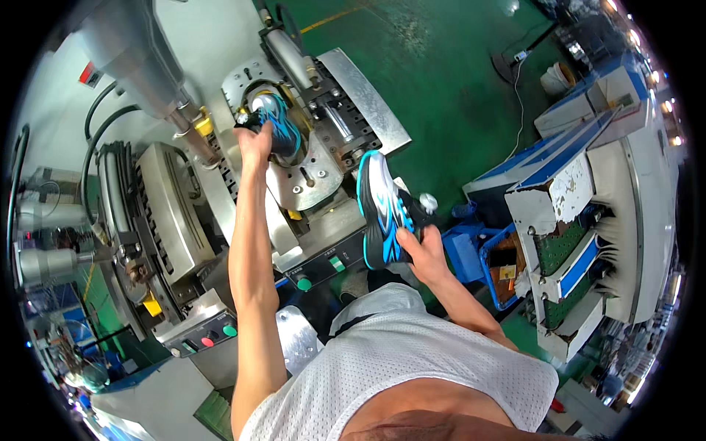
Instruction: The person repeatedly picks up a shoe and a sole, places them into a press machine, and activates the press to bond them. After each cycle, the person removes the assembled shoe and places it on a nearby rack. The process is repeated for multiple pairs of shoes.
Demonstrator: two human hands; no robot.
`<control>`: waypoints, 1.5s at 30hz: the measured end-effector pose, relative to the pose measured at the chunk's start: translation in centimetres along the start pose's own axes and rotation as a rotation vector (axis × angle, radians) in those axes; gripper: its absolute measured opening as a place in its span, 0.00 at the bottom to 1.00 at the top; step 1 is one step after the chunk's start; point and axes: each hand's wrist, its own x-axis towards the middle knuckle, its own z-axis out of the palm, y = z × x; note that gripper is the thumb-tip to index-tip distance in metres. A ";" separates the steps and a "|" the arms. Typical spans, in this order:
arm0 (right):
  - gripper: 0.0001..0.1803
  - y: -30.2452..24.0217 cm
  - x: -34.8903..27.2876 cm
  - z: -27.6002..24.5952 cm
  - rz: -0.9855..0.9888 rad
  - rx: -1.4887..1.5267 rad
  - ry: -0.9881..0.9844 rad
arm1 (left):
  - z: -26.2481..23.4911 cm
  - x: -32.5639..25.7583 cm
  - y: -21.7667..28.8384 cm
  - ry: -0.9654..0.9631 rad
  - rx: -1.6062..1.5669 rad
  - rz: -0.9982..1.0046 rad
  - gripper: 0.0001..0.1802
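Observation:
In the pressing machine [309, 173] lies a blue and black sneaker [276, 121] with its laced upper facing up. My left hand [256, 143] is closed on the black collar end of that shoe; some fingers are hidden behind it. To the right, a second sneaker [379, 202] in white, bright blue and black is held out in front of the machine, its side and sole edge showing. My right hand [423, 253] grips this one at its black heel end, thumb against its side. A pale round knob-like piece [428, 202] shows beside its collar.
A metal press column [176, 110] stands left of my left arm. Another machine unit [173, 213] is further left, with a panel of coloured buttons [209, 338]. At right are a blue crate [500, 264] and a shelved rack [562, 250]. Green floor [434, 88] lies beyond.

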 end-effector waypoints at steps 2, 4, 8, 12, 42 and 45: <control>0.23 -2.0 3.4 2.5 -0.080 -0.012 -0.033 | -2.0 -6.9 2.8 -0.053 -0.163 0.114 0.37; 0.22 -4.6 7.9 6.8 -0.101 -0.236 -0.130 | -6.9 -14.1 2.0 0.039 -0.225 0.307 0.30; 0.32 -1.7 23.7 14.2 0.090 -0.660 -0.274 | -15.7 -28.4 -0.6 -0.132 -0.229 0.312 0.34; 0.35 10.3 36.4 18.8 -0.231 -1.274 -0.065 | -22.0 -41.5 -6.2 -0.156 -0.115 -0.039 0.40; 0.49 17.2 -8.6 13.4 -0.748 -1.592 -1.086 | -40.0 -75.7 -41.0 0.881 0.746 -0.735 0.33; 0.46 17.4 -11.3 9.9 -0.606 -1.600 -1.066 | -40.4 -79.6 -47.3 0.528 0.580 -1.068 0.38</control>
